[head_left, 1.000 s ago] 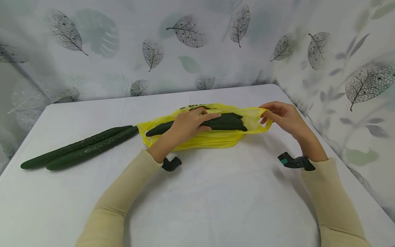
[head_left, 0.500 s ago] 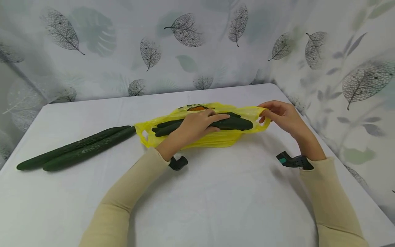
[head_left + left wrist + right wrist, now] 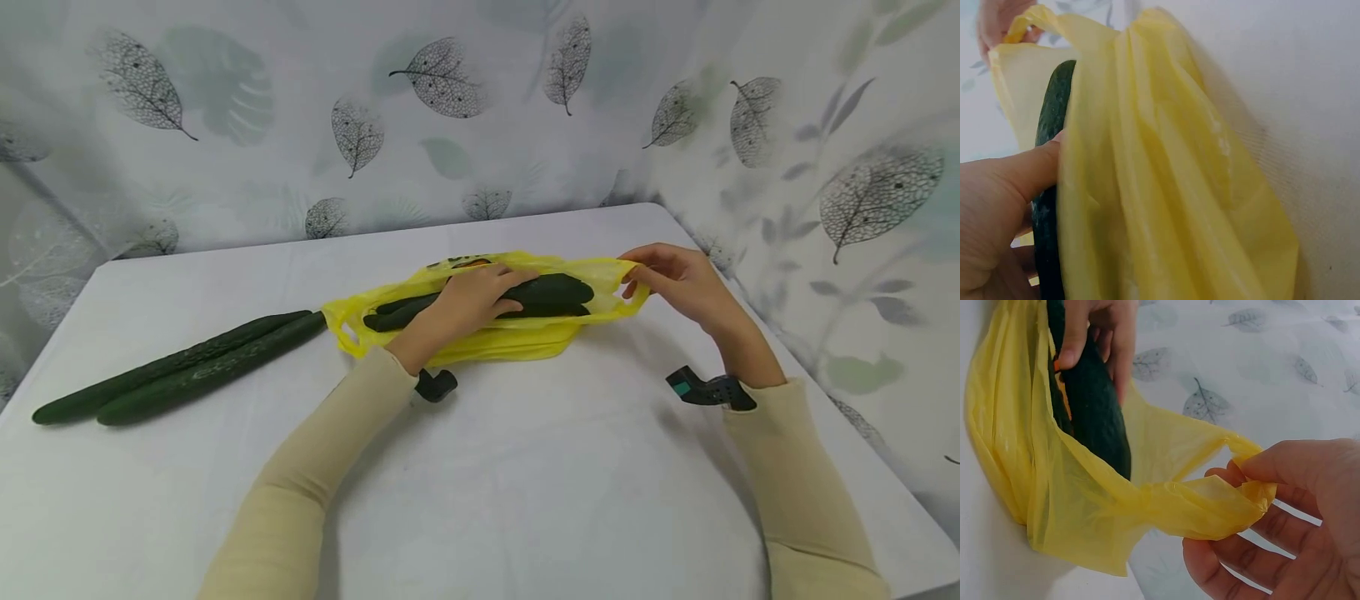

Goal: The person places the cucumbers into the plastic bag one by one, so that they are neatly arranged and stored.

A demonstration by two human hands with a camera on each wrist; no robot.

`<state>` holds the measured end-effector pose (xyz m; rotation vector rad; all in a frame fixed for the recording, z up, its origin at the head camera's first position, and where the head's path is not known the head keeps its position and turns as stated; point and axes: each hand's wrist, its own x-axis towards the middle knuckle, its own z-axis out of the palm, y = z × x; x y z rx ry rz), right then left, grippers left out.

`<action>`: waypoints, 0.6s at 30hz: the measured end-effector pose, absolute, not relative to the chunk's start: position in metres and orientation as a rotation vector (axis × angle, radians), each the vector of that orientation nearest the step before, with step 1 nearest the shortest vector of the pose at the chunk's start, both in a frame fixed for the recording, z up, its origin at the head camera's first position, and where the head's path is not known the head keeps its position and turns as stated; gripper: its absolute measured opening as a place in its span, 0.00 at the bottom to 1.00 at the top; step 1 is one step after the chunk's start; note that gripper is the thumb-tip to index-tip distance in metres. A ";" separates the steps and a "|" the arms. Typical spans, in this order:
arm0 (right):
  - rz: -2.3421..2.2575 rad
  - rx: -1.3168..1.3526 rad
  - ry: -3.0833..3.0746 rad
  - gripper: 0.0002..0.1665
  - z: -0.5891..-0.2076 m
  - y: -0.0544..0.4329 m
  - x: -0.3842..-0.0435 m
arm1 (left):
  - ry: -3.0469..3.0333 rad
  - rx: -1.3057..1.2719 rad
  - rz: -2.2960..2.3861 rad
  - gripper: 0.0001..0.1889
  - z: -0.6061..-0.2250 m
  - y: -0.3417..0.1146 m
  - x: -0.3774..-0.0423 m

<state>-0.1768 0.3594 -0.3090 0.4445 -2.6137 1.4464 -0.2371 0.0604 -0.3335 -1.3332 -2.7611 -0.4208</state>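
Observation:
A yellow plastic bag (image 3: pixel 517 343) lies on its side at the middle back of the table, its opening facing up along its length. Dark green cucumbers (image 3: pixel 557 288) show inside it. My left hand (image 3: pixel 467 300) reaches over the bag's near edge and holds a cucumber (image 3: pixel 1047 219) between thumb and fingers, the bag film close beside the thumb. My right hand (image 3: pixel 678 282) pinches the bag's right handle loop (image 3: pixel 1222 506) and holds it raised and stretched to the right. The left handle loop (image 3: pixel 347 333) hangs loose. The cucumbers' undersides are hidden by the bag.
Two long cucumbers (image 3: pixel 213 373) lie side by side on the white table (image 3: pixel 480 483) to the left, their right ends by the bag's left end. A leaf-patterned curtain (image 3: pixel 405 167) borders the table at the back and the right.
My left hand moved right along the bag, then slightly back left, and the cucumber ends inside shifted with it. The right hand keeps its hold on the handle. The head view turned slightly.

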 end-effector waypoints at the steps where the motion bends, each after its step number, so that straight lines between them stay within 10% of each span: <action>1: 1.447 0.454 -2.612 0.17 -0.309 0.360 -0.177 | -2.780 -1.334 -0.411 0.29 -0.334 0.061 -0.238; 18: 1.466 0.492 -2.607 0.16 -0.309 0.359 -0.177 | -2.801 -1.236 -0.342 0.27 -0.340 0.068 -0.261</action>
